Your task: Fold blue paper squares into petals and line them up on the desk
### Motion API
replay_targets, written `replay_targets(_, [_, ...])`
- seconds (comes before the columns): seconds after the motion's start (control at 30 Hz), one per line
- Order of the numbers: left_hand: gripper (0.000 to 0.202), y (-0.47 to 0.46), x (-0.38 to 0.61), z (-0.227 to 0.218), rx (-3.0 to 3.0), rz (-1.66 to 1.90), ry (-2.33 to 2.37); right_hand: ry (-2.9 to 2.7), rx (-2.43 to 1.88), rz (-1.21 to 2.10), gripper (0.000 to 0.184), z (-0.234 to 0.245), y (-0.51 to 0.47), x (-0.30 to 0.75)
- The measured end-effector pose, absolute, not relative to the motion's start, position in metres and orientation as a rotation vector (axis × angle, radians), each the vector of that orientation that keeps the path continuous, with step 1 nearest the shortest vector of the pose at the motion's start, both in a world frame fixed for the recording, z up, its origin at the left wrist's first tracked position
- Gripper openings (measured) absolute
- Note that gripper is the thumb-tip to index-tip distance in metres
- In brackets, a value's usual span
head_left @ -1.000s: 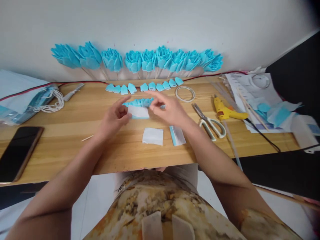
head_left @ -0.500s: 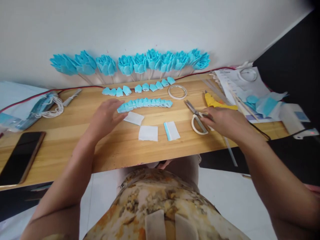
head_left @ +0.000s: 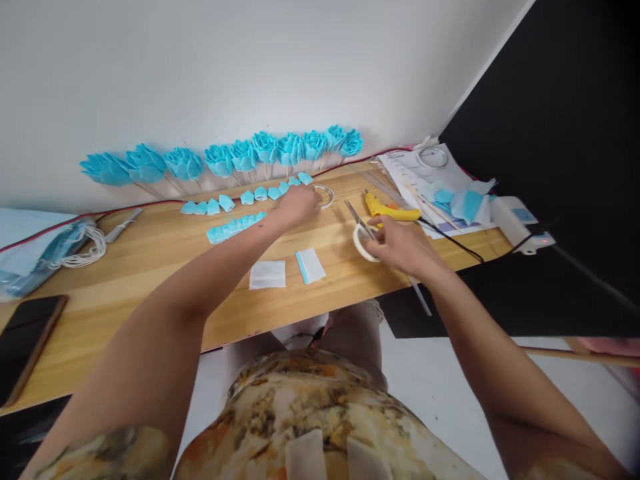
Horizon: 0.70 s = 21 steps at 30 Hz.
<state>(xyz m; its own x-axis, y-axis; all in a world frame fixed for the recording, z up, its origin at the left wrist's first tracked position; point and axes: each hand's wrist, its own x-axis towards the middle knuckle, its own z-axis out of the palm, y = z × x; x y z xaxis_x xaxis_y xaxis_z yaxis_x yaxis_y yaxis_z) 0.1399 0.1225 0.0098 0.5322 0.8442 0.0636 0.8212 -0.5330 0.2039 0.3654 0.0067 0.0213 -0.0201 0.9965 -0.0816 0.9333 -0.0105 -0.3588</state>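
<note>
My left hand (head_left: 299, 206) reaches over the far part of the table, its bent fingers closed at the left side of a thin white tape roll (head_left: 329, 197); the fingertips are hidden. A pair of scissors (head_left: 359, 219) with white handles is in my right hand (head_left: 403, 245), blades slightly parted and pointing away. Beneath my left forearm runs a row of overlapping blue folded petals (head_left: 233, 228), partly covered. Nearer me lie a white square piece (head_left: 267, 275) and a white piece with a blue edge (head_left: 311, 265).
A yellow glue gun (head_left: 393, 208) lies just beyond my right hand. Separate blue petals (head_left: 226, 203) and blue flowers on sticks (head_left: 183, 163) line the wall side. A phone (head_left: 30, 347) and white cord (head_left: 87, 247) are left; a white power strip (head_left: 515, 220) is right.
My left hand has moved right and away from me, from the petal row to the tape roll. The scissors have turned slightly in my right hand. The view has shifted right.
</note>
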Motion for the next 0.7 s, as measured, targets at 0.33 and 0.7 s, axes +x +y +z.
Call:
replay_targets(0.33, [0.008,0.127,0.158,0.024,2.260,0.533,1.278,-1.085,-1.000,1.464,0.068,0.010,-0.047,0.384])
replay_targets(0.7, [0.016,0.031,0.085,0.042,1.238,1.191,0.791,-1.245,-0.640,1.681,0.061,-0.015,-0.065,0.327])
